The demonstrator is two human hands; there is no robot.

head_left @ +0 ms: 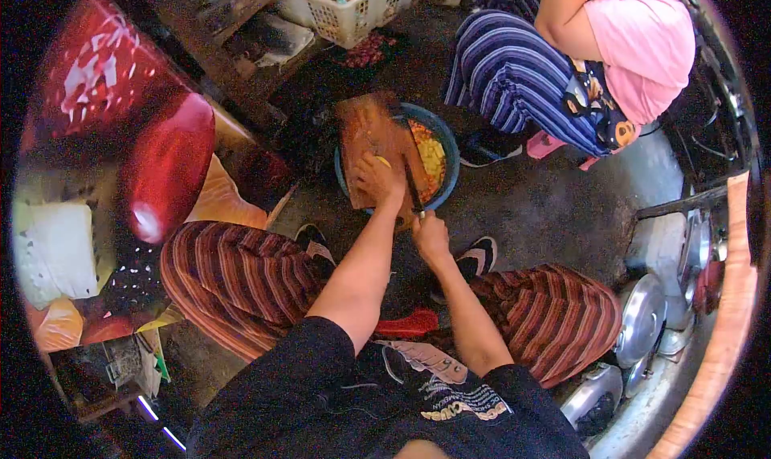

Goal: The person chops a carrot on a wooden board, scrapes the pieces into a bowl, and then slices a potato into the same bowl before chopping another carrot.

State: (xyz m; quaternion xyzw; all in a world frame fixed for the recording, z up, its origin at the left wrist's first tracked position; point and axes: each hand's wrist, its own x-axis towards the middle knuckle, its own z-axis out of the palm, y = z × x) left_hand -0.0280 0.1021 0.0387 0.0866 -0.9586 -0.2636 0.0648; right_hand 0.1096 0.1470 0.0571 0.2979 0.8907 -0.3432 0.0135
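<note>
A wooden cutting board point(365, 122) lies across the left part of a blue basin point(452, 138). My left hand point(376, 178) is on the board, its fingers closed on a small yellow piece of food point(384, 162), whose kind I cannot make out. My right hand point(430, 232) grips the handle of a knife point(413, 187). The dark blade points away from me along the board's right edge, beside my left hand. Inside the basin, pale yellow chunks point(434, 155) lie with small orange pieces point(421, 134). The board hides the basin's left side.
Another person in a pink top point(642, 49) sits at the upper right, close to the basin. A white plastic basket point(353, 17) stands at the back. Metal pot lids point(642, 318) lean at the right. A printed fruit-pattern sheet point(169, 170) covers the left side.
</note>
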